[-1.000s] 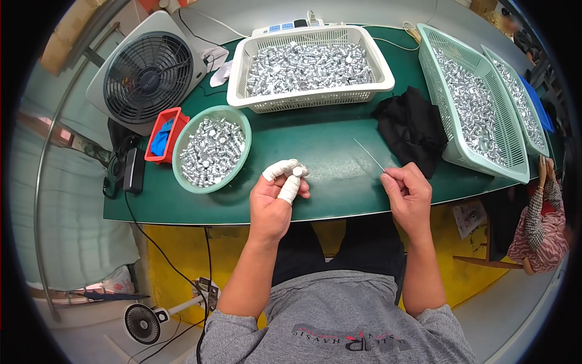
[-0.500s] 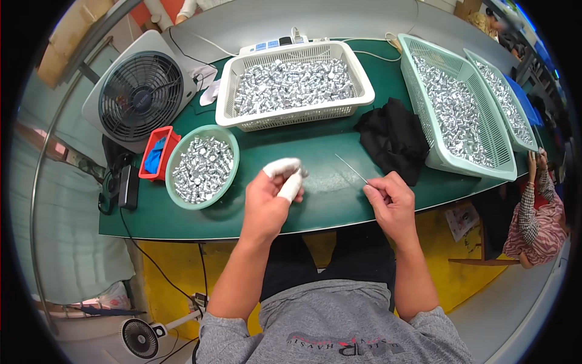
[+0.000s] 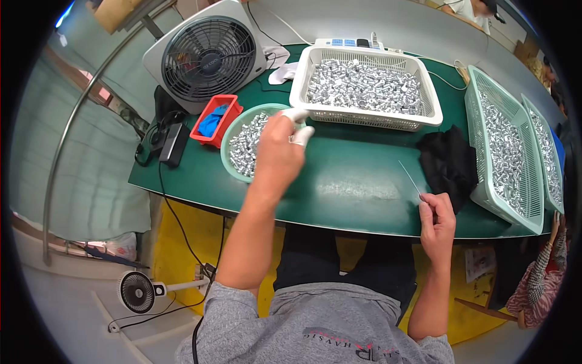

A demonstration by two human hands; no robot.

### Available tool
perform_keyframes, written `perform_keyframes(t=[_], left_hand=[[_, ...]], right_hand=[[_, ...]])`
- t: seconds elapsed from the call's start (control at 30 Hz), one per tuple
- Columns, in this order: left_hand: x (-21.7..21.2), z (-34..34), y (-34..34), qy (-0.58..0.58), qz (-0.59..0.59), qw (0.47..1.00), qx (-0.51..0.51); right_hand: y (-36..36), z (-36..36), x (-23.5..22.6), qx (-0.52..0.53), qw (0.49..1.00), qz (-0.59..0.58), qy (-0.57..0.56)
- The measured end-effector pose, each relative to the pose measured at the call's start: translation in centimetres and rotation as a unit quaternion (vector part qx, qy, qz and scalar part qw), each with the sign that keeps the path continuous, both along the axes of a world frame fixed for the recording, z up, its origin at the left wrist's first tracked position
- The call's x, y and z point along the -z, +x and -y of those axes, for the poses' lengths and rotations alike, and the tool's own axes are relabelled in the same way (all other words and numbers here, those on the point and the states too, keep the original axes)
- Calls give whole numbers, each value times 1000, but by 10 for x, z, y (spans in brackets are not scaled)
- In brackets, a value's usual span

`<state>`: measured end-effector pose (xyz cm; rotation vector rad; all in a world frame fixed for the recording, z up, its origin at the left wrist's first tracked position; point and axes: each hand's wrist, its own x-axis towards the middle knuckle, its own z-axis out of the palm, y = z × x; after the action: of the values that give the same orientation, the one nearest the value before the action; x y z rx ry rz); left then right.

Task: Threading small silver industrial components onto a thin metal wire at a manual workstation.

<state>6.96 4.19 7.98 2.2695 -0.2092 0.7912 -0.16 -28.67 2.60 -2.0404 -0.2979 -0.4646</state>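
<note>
Head view: left hand [image 3: 280,151] reaches over round green bowl [image 3: 233,156] of small silver metal pieces [image 3: 245,145], taped fingers [image 3: 301,134] curled together above heap; whether piece already pinched, cannot tell. Right hand [image 3: 438,219] rests at near edge of green table [image 3: 351,188], fingers closed on thin wire [image 3: 409,177] pointing up and away. Looks like pick-up step; next likely calls for bringing one piece across to wire tip, lining hole up carefully.

Left hand [image 3: 280,145] over green bowl [image 3: 233,130]; right hand [image 3: 438,219] pinches thin rod [image 3: 409,177]
</note>
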Motion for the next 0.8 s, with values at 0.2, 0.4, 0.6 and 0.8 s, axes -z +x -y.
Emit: perform_keyframes(t=[0.2, 0.4, 0.6, 0.8], left_hand=[[-2, -88, 3, 226, -142, 960, -88], [-9, -96, 1, 296, -191, 933, -78], [4, -97, 6, 322, -201, 922, -75], [-3, -97, 7, 234, -228, 944, -53]], right_hand=[[-1, -2, -2, -4, 1000, -13, 0], [-1, -3, 0, -5, 1000, -9, 7], [-2, -4, -3, -5, 1000, -7, 7], [-1, -2, 0, -6, 1000, -7, 10]])
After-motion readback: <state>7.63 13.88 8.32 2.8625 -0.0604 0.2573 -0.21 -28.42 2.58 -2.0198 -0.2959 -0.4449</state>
